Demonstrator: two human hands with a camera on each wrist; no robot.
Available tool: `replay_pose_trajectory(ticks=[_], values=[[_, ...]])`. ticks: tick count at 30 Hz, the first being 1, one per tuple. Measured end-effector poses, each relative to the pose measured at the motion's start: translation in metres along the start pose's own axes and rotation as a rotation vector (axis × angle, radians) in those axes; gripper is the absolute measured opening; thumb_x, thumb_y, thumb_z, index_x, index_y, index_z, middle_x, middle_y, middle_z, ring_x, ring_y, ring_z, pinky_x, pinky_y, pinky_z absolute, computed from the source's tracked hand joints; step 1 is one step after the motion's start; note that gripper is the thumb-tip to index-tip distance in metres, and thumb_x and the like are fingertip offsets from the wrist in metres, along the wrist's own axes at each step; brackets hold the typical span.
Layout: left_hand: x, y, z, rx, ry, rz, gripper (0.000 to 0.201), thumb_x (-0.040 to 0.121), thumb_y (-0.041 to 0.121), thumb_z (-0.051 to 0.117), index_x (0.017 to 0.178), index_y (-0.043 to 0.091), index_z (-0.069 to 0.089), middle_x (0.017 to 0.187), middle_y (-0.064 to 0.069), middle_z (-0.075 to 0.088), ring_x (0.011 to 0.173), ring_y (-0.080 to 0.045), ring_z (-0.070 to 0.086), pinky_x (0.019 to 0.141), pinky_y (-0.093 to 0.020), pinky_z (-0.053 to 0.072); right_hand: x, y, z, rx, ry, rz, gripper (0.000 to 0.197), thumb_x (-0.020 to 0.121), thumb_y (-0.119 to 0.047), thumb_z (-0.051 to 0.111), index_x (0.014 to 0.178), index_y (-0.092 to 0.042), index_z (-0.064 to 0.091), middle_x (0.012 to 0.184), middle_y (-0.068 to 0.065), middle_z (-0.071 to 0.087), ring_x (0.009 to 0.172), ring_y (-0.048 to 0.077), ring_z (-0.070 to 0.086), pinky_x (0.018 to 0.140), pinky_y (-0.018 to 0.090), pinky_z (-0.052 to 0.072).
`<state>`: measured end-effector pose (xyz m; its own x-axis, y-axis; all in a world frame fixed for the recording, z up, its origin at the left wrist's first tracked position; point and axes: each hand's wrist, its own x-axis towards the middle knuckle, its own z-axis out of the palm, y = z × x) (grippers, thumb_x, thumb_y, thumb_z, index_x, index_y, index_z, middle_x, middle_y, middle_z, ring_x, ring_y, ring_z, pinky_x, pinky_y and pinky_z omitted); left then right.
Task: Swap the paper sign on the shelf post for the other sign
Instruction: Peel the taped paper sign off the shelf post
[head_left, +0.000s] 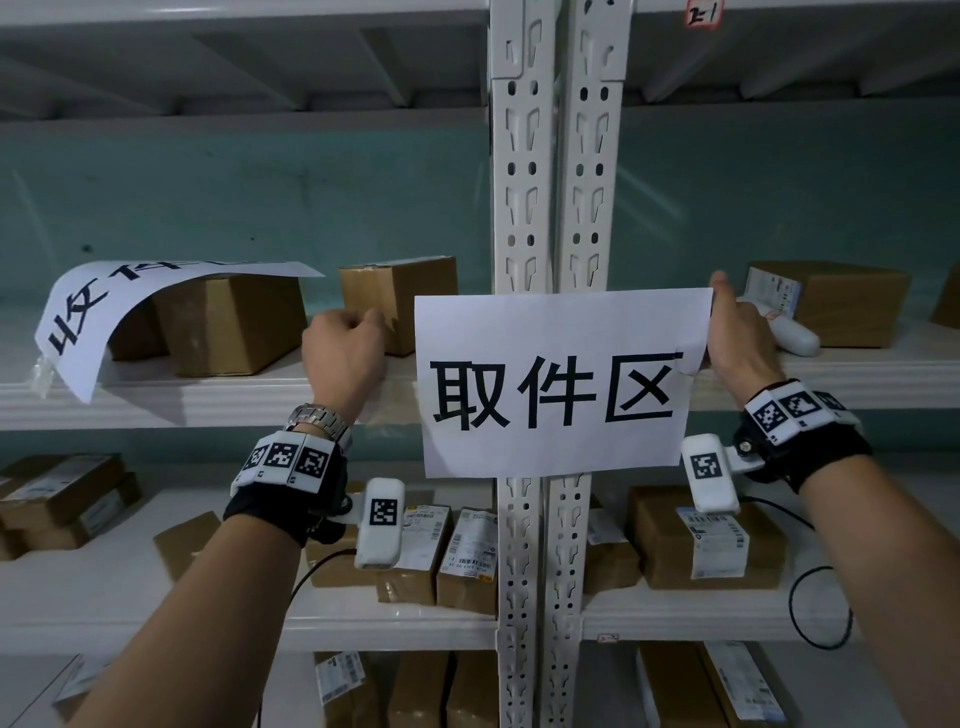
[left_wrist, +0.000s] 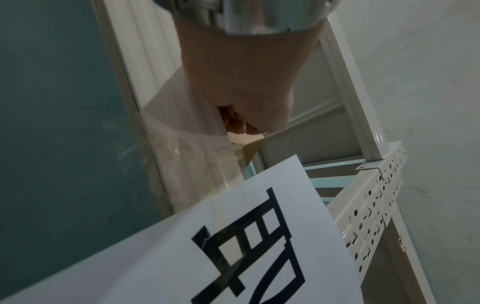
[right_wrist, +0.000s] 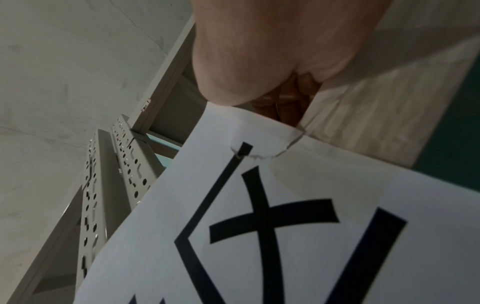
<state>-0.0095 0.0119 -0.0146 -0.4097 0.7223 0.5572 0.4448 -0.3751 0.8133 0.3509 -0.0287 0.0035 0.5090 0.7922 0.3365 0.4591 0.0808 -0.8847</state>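
A white paper sign (head_left: 561, 384) with three large black characters lies flat across the white slotted shelf post (head_left: 524, 208). My right hand (head_left: 732, 332) pinches the sign's right edge near the top corner, thumb in front. In the right wrist view that hand (right_wrist: 272, 51) sits above a small tear and a tape patch on the sign (right_wrist: 285, 226). My left hand (head_left: 345, 348) is curled just left of the sign, at a strip of clear tape (head_left: 400, 395) on the shelf edge. The other sign (head_left: 104, 306) droops over a cardboard box (head_left: 234, 322) at the left.
Cardboard parcels (head_left: 400, 296) stand on the shelf (head_left: 156, 400) behind both hands, and more lie on the lower shelves (head_left: 706, 540). A white bottle (head_left: 789, 332) rests by a box (head_left: 831, 301) behind my right hand. Cables hang from both wrist cameras.
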Motion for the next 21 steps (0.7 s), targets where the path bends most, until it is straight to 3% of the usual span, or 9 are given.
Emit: replay_pose_trajectory(ticks=[2,8,11,14,18,21], values=[[-0.002,-0.001,0.0,-0.031,0.008,0.012,0.026,0.088,0.019,0.055,0.063,0.012,0.054,0.057,-0.005,0.047,0.056,-0.019,0.041,0.058,-0.029,0.036,0.001,0.001,0.001,-0.01,0.011,-0.007,0.071,0.102,-0.061,0.017,0.109,-0.009,0.065,0.123,0.018,0.064,0.108,0.03,0.057,0.098,0.039,0.041],[-0.003,0.002,-0.012,-0.247,0.026,0.016,0.024,0.089,0.016,0.057,0.065,0.011,0.055,0.055,0.0,0.042,0.05,-0.015,0.035,0.052,-0.026,0.031,0.003,0.002,0.002,-0.033,0.02,-0.006,0.078,0.102,-0.061,0.016,0.119,-0.003,0.065,0.124,0.022,0.064,0.109,0.033,0.057,0.097,0.041,0.042],[-0.015,-0.006,-0.018,-0.225,0.055,0.094,0.028,0.091,0.016,0.058,0.064,0.006,0.059,0.056,-0.006,0.046,0.053,-0.019,0.04,0.053,-0.027,0.035,0.003,0.002,0.002,-0.03,0.023,-0.001,0.079,0.102,-0.062,0.017,0.122,-0.002,0.063,0.128,0.022,0.062,0.114,0.034,0.057,0.098,0.041,0.04],[-0.026,-0.014,-0.024,-0.204,0.067,0.196,0.034,0.093,0.018,0.058,0.063,0.002,0.059,0.055,-0.008,0.048,0.054,-0.019,0.042,0.053,-0.027,0.037,0.0,0.001,0.003,-0.055,0.021,0.003,0.075,0.105,-0.058,0.017,0.125,0.0,0.06,0.133,0.025,0.058,0.114,0.034,0.054,0.089,0.036,0.034],[-0.036,-0.019,-0.031,-0.18,0.22,0.292,0.043,0.092,0.016,0.057,0.051,0.005,0.048,0.047,-0.001,0.037,0.045,-0.012,0.031,0.045,-0.021,0.025,-0.002,0.0,0.002,-0.071,0.024,-0.01,0.077,0.106,-0.057,0.016,0.128,0.004,0.058,0.137,0.028,0.056,0.122,0.037,0.053,0.092,0.038,0.034],[-0.049,-0.031,-0.035,-0.129,0.337,0.248,0.047,0.093,0.013,0.055,0.047,0.007,0.045,0.043,0.003,0.031,0.04,-0.008,0.025,0.043,-0.021,0.02,-0.004,0.0,0.002,-0.069,0.027,-0.009,0.078,0.105,-0.057,0.016,0.127,0.005,0.059,0.136,0.029,0.056,0.122,0.037,0.053,0.094,0.039,0.035]])
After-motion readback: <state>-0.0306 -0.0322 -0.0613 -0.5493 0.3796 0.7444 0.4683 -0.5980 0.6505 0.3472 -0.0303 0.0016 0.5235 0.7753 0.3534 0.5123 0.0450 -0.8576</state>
